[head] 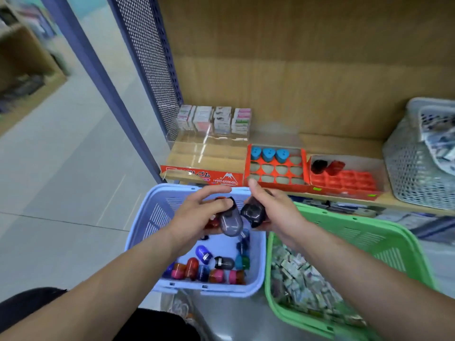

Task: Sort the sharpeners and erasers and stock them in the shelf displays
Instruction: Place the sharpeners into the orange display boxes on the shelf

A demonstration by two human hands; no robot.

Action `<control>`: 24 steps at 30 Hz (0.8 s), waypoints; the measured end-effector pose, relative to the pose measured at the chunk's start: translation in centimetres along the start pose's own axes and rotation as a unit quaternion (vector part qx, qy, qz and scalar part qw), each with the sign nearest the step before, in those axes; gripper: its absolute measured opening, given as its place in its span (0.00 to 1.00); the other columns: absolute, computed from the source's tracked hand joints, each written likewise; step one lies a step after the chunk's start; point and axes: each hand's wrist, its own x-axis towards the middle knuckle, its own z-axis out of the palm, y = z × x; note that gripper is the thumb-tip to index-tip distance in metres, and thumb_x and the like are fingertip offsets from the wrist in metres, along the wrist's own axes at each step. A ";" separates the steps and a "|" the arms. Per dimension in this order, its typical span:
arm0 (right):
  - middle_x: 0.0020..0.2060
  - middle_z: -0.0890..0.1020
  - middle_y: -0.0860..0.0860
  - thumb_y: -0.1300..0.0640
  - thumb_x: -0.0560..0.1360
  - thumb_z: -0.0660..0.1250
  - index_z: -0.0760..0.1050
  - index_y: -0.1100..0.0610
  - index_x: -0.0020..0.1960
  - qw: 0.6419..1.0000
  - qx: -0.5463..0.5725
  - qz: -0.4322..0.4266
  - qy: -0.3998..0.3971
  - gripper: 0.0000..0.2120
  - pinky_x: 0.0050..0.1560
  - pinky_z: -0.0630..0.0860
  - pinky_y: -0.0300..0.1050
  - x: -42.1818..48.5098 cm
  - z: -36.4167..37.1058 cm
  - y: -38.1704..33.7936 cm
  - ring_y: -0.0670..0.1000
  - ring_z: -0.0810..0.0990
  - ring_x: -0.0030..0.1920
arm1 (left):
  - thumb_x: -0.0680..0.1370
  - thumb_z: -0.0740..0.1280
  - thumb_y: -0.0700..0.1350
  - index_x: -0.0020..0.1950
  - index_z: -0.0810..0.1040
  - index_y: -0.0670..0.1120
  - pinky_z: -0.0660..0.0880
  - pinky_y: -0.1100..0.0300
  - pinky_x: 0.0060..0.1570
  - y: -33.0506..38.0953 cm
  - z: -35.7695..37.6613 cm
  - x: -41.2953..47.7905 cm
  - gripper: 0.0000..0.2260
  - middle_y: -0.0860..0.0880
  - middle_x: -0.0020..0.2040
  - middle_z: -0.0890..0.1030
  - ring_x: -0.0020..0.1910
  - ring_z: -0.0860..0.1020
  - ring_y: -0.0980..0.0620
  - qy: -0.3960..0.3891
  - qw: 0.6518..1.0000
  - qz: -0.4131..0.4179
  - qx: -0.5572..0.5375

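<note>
Faced a tall shelf unit of pale wood-grain board (295,57), bounded on its left by a blue perforated metal side panel (152,70) beside a slanting blue metal post (92,70). Looked left over a pale grey tiled floor (61,180) with thin dark joints, softly and evenly lit, towards a blurred light-brown wooden rack (27,60) standing well apart.

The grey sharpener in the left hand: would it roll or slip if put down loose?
Likely to roll: the grey sharpener is rounded like a capsule. Its glossy plastic shell looks slippery, so the left hand probably needs a firm grip.
</note>
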 end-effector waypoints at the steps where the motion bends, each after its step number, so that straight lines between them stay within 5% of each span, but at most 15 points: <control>1: 0.33 0.81 0.49 0.33 0.73 0.66 0.77 0.53 0.42 1.000 -0.002 -0.001 0.006 0.22 0.38 0.79 0.46 -1.3 -1.1 -0.7 0.49 0.80 0.35 | 0.77 0.73 0.42 0.54 0.84 0.50 0.77 0.62 0.33 0.4 1.3 -0.7 0.08 0.52 0.41 0.84 0.37 0.81 0.57 -0.005 1.000 0.008 0.002; 7: 0.34 0.81 0.48 0.32 0.76 0.63 0.77 0.52 0.41 0.997 -0.073 -0.023 -0.003 0.23 0.35 0.78 0.43 -5.0 -4.8 -1.6 0.47 0.80 0.34 | 0.75 0.74 0.39 0.48 0.82 0.47 0.77 0.62 0.31 1.1 6.0 -1.4 0.04 0.49 0.39 0.82 0.33 0.79 0.53 -0.025 0.998 0.042 0.033; 15: 0.29 0.72 0.55 0.31 0.76 0.63 0.72 0.69 0.40 0.984 -0.151 -0.090 0.026 0.37 0.36 0.67 0.46 -4.7 -8.3 0.7 0.50 0.72 0.31 | 0.72 0.78 0.44 0.46 0.86 0.54 0.79 0.56 0.44 0.3 8.7 0.7 0.06 0.43 0.47 0.85 0.42 0.81 0.51 -0.135 0.961 0.107 0.217; 19: 0.27 0.69 0.59 0.31 0.76 0.64 0.66 0.65 0.34 0.978 -0.167 -0.096 0.078 0.36 0.36 0.63 0.48 -2.9 -9.2 1.4 0.51 0.68 0.29 | 0.70 0.80 0.46 0.48 0.84 0.49 0.78 0.56 0.35 1.0 9.2 3.0 0.09 0.44 0.37 0.81 0.35 0.78 0.49 -0.161 0.956 0.035 0.242; 24: 0.24 0.68 0.45 0.36 0.77 0.65 0.67 0.53 0.28 0.971 -0.180 -0.102 0.124 0.27 0.34 0.62 0.46 -1.1 -9.8 1.4 0.47 0.67 0.28 | 0.69 0.81 0.45 0.46 0.80 0.46 0.74 0.60 0.30 0.2 11.3 4.8 0.12 0.48 0.34 0.78 0.31 0.75 0.51 -0.166 0.953 0.009 0.253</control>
